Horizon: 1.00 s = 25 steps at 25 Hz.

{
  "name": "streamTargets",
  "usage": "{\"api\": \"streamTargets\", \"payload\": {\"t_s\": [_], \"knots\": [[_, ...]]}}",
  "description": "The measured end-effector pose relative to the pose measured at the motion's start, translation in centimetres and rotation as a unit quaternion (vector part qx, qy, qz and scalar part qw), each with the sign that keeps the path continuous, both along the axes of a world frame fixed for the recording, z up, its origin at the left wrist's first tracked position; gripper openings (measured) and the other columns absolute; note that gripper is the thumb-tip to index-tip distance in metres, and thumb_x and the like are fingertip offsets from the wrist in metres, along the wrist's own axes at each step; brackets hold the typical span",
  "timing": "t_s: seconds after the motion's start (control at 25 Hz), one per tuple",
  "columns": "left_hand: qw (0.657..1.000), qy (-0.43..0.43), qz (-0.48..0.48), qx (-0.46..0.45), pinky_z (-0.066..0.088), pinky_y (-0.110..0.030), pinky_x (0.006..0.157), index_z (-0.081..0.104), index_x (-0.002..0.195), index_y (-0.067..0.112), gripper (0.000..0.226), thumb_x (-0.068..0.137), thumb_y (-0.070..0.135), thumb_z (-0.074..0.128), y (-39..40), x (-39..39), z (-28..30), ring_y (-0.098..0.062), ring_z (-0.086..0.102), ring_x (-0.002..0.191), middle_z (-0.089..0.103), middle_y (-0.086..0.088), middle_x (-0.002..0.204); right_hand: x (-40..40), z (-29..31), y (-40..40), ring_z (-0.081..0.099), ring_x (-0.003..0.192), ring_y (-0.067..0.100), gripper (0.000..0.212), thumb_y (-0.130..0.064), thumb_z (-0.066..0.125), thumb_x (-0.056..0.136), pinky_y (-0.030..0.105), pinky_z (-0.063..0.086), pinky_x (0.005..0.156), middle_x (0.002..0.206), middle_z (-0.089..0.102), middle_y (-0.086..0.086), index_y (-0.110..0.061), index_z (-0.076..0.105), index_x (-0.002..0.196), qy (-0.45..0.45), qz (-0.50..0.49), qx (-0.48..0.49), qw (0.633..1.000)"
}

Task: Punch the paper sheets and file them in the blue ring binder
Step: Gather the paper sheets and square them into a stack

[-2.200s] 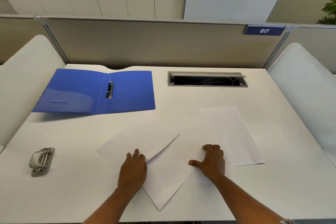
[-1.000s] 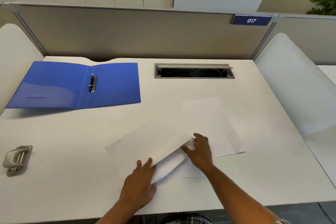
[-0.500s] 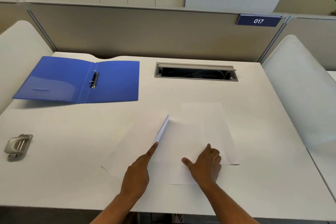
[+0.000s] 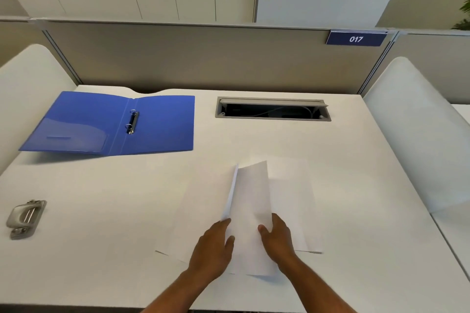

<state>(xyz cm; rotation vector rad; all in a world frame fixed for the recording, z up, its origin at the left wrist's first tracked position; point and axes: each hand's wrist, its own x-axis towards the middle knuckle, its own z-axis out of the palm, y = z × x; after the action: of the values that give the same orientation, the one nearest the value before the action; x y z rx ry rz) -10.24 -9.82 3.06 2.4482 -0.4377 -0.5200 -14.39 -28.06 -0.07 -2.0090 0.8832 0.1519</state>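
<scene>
White paper sheets [image 4: 250,201] lie gathered near the front middle of the white desk [image 4: 101,211], one sheet raised off the surface between my hands. My left hand [image 4: 212,246] grips the sheets' left edge. My right hand [image 4: 276,236] holds their right side, thumb on top. More sheets [image 4: 300,198] lie flat beneath, spreading right and left. The blue ring binder [image 4: 112,124] lies open at the back left, its metal rings [image 4: 132,121] in the spine. A grey hole punch [image 4: 25,217] sits at the left edge.
An open cable tray [image 4: 273,109] is cut into the desk at the back middle. A beige partition [image 4: 203,58] with a "017" tag [image 4: 356,38] stands behind. White curved side panels [image 4: 419,134] flank the desk left and right.
The scattered sheets have been drawn together into one pile. My left hand, which pointed at a lifted edge, now grips the sheets; my right hand has moved from flat on the paper to holding it.
</scene>
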Motion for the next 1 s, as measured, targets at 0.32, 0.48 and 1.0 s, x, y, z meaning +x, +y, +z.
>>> {"api": "streamTargets", "payload": {"t_s": [0.32, 0.48, 1.0], "knots": [[0.989, 0.116, -0.081, -0.037, 0.031, -0.035, 0.117, -0.022, 0.147, 0.051, 0.097, 0.087, 0.066, 0.053, -0.5, 0.4, 0.5, -0.015, 0.035, 0.145, 0.016, 0.019, 0.162, 3.3, 1.7, 2.9, 0.044, 0.141, 0.029, 0.07, -0.064, 0.036, 0.1, 0.045, 0.037, 0.115, 0.158, 0.042, 0.003, -0.021, 0.035, 0.155, 0.024, -0.062, 0.171, 0.983], [0.977, 0.179, -0.047, -0.107, 0.036, -0.031, 0.115, -0.018, 0.152, 0.041, 0.1, 0.091, 0.049, 0.061, 0.9, 1.2, -0.7, -0.014, 0.041, 0.141, 0.032, 0.005, 0.16, 3.7, 0.9, 2.6, 0.061, 0.113, 0.023, 0.053, -0.04, 0.071, 0.091, 0.04, 0.055, 0.1, 0.133, 0.063, 0.003, -0.021, 0.052, 0.136, 0.008, -0.03, 0.114, 0.993], [0.905, 0.15, 0.3, -0.261, 0.05, -0.042, 0.1, 0.05, 0.136, 0.016, 0.05, 0.092, 0.032, 0.067, 9.2, 10.1, -2.6, -0.024, 0.061, 0.115, 0.063, 0.0, 0.126, 2.3, 2.1, 1.5, 0.073, 0.1, 0.02, 0.034, -0.011, 0.078, 0.086, 0.029, 0.059, 0.081, 0.106, 0.077, -0.005, -0.026, 0.067, 0.115, -0.093, -0.002, 0.21, 0.973]]}}
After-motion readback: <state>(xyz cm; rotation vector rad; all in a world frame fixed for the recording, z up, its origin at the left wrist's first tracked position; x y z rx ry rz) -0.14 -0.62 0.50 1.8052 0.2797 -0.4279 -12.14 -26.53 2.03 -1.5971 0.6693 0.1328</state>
